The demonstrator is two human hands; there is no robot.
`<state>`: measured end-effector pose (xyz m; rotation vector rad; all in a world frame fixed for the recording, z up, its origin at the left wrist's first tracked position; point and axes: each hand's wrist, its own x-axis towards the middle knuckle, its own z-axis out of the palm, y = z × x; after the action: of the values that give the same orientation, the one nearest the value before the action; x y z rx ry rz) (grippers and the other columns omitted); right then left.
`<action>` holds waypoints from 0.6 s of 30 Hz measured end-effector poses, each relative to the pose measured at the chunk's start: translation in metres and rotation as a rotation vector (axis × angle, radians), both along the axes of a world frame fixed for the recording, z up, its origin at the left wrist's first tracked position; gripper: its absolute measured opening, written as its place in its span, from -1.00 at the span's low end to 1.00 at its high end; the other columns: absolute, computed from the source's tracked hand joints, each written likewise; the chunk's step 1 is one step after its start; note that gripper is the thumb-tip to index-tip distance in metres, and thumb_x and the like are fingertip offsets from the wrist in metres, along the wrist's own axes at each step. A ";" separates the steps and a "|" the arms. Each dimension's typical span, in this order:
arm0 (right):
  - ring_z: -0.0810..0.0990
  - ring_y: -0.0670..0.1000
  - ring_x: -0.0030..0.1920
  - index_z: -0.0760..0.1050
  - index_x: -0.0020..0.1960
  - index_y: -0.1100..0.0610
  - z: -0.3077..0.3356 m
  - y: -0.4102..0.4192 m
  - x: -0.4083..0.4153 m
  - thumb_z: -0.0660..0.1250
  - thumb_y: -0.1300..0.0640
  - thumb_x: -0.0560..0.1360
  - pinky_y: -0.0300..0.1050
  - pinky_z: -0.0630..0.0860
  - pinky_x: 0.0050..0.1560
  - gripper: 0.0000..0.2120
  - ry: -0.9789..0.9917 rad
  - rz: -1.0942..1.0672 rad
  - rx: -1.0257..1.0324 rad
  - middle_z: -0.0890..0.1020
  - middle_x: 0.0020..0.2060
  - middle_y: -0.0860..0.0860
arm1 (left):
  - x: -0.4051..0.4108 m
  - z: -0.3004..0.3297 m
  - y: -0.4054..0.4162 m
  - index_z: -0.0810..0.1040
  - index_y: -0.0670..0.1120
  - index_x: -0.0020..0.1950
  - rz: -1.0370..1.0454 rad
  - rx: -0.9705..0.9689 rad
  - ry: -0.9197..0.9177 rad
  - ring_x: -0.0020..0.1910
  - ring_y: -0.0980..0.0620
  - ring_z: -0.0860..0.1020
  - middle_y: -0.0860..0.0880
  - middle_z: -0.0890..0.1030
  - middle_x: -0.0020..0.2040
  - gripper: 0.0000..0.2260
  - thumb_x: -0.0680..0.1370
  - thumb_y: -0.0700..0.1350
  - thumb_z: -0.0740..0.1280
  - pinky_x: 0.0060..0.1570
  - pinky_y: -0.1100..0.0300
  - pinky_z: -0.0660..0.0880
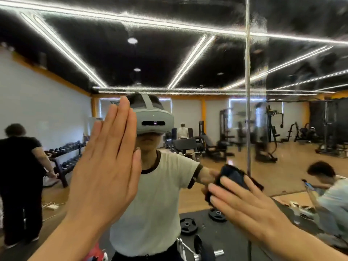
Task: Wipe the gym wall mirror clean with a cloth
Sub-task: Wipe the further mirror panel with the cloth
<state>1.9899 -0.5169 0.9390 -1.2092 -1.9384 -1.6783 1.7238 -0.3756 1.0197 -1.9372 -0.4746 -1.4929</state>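
Observation:
The wall mirror point(188, 63) fills the whole view and shows the gym behind me. A vertical seam point(248, 91) between two panes runs down it right of centre. My left hand point(105, 166) lies flat against the glass with straight fingers pointing up. My right hand point(246, 204) presses a dark cloth point(233, 176) onto the mirror just left of the seam, fingers spread and straight over it. Smeared streaks show on the glass near the seam at the top. My reflection in a white shirt and headset stands between the two hands.
In the reflection: a person in black point(20, 166) at the left by a dumbbell rack point(66, 153), a crouching person point(331, 194) at the right, weight plates point(188, 226) on a black mat, and gym machines point(271, 132) farther back.

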 end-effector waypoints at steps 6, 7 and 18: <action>0.07 0.19 0.59 0.19 0.57 0.07 0.124 0.017 0.003 0.22 0.14 0.64 0.19 -0.08 0.60 -0.48 -0.102 0.007 0.112 0.21 0.58 0.11 | -0.001 -0.001 -0.001 0.06 -0.29 0.62 0.019 -0.022 0.004 0.63 -0.07 -0.05 -0.20 0.02 0.64 -0.46 0.67 -0.09 -0.01 0.60 0.08 -0.16; 0.10 0.23 0.58 0.28 0.54 0.08 0.163 0.021 -0.007 0.20 0.10 0.67 0.13 -0.11 0.60 -0.56 0.039 0.083 0.174 0.28 0.54 0.16 | -0.001 -0.001 -0.001 0.06 -0.28 0.62 0.020 -0.022 0.006 0.63 -0.07 -0.05 -0.20 0.02 0.65 -0.46 0.67 -0.09 -0.01 0.60 0.08 -0.16; 0.10 0.06 0.61 0.08 0.62 0.12 0.013 0.019 -0.024 0.15 0.22 0.67 0.11 -0.08 0.61 -0.44 -0.135 -0.001 0.010 0.17 0.61 0.02 | -0.001 -0.001 -0.003 0.03 -0.26 0.64 0.012 -0.032 -0.002 0.64 -0.07 -0.05 -0.19 0.00 0.66 -0.45 0.68 -0.09 0.03 0.60 0.11 -0.17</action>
<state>1.9659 -0.4977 0.9522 -1.1199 -2.0047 -1.8108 1.7224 -0.3786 1.0189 -1.9546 -0.5128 -1.4881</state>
